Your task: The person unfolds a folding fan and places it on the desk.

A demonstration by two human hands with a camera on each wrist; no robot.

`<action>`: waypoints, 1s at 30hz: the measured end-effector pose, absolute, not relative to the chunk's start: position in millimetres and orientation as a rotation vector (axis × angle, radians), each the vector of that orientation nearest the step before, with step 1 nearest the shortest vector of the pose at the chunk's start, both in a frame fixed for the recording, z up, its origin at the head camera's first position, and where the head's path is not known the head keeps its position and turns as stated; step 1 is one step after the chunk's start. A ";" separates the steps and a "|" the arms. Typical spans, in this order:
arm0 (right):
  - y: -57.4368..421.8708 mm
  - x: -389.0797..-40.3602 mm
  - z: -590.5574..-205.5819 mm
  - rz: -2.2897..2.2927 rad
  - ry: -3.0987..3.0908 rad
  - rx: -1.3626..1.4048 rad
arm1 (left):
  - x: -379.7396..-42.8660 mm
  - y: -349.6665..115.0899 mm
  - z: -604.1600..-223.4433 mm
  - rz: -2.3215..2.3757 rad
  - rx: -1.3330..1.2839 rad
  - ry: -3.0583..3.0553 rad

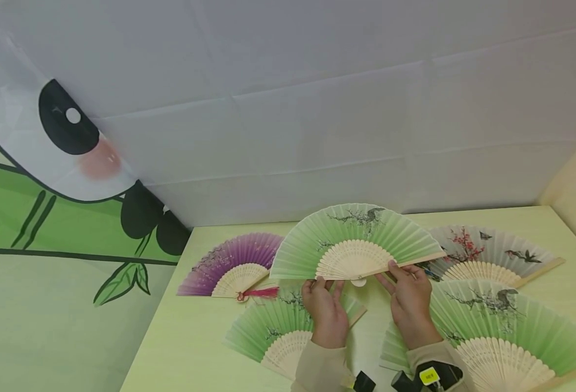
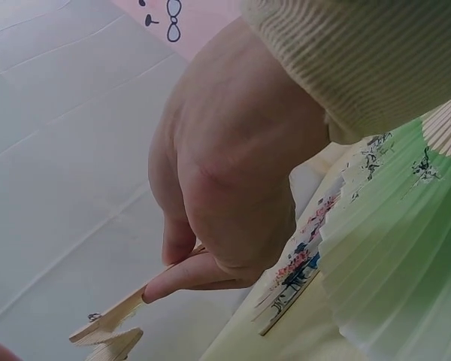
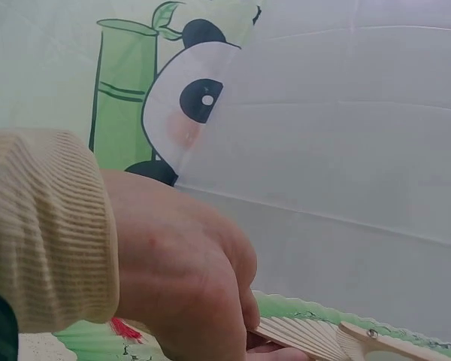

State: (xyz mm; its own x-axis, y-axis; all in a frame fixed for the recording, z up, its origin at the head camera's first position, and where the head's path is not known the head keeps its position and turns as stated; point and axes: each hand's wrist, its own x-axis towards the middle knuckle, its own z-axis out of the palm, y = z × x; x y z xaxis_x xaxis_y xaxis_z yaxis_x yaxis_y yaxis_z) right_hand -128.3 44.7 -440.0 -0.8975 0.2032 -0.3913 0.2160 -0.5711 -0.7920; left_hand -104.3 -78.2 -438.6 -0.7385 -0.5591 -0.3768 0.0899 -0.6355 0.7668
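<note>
A green folding fan (image 1: 354, 258) with a dark branch print is spread wide above the table. My left hand (image 1: 326, 313) pinches its lower left edge, where pale wooden ribs meet the cloth. On the other side, my right hand (image 1: 412, 305) grips the fan's right guard stick near the pivot, thumb on the front. In the left wrist view, the left hand (image 2: 229, 180) pinches a slim wooden stick (image 2: 116, 316) of the fan. The right wrist view has the right hand (image 3: 188, 271) at the fan's ribs (image 3: 301, 338); its fingertips are mostly hidden.
On the pale table (image 1: 165, 348) lie a purple fan (image 1: 253, 253) with a pink tassel (image 1: 263, 293), a second green fan (image 1: 253, 329) under my left forearm, a grey-white blossom fan (image 1: 494, 247) and another green fan (image 1: 547, 326). A white cloth wall (image 1: 317, 136) stands behind.
</note>
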 end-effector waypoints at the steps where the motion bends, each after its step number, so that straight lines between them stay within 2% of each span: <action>1: 44.8 -128.8 -440.3 -2.684 1.455 0.711 | -104.4 -78.4 -438.2 -2.393 0.863 -1.076; 30: 41.3 -149.5 -465.4 -2.518 1.425 0.642 | -105.8 -87.4 -433.5 -2.546 0.797 -1.200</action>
State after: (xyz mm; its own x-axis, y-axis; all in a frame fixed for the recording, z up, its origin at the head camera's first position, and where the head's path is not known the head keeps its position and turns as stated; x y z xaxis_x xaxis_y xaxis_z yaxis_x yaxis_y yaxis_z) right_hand -149.5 41.3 -465.4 -0.8911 0.0567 -0.4502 0.3567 -0.5256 -0.7723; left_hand -105.8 -87.4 -433.5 -0.8300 -0.4074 -0.3809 -0.0344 -0.6443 0.7640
